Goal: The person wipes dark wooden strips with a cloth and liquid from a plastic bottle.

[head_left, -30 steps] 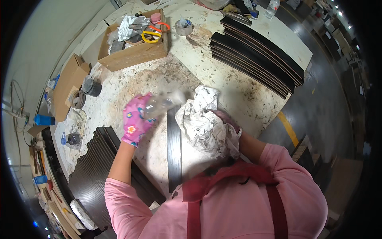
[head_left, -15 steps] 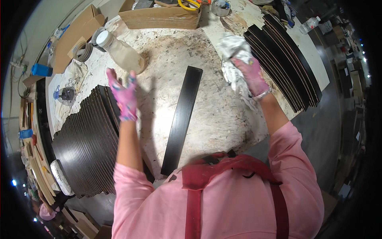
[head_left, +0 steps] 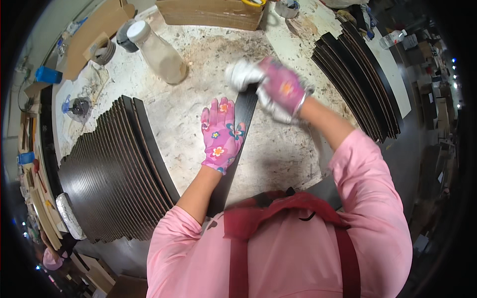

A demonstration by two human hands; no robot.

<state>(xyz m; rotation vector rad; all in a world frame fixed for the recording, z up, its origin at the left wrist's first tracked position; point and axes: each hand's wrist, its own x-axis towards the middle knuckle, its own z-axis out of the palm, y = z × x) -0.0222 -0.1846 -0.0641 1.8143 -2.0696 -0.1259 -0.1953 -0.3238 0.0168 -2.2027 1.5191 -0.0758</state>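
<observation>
A dark, narrow board lies lengthwise on the worktable in front of me, its near end reaching my apron. My left hand, in a pink flowered glove, is open with fingers stretched out along the board's left side. Its thumb lies over the board and covers part of it. My right hand, in a matching glove and slightly blurred, is closed on a crumpled white rag at the board's far end. The rag and hand hide that end.
Dark boards are stacked at the left and in another stack at the far right. A white-capped bottle stands on the stained worktable. Behind it are a cardboard box and a tape roll.
My left hand has moved right and nearer, from beside the bottle to the board. My right hand has carried the rag left, from near the right stack onto the board's far end.
</observation>
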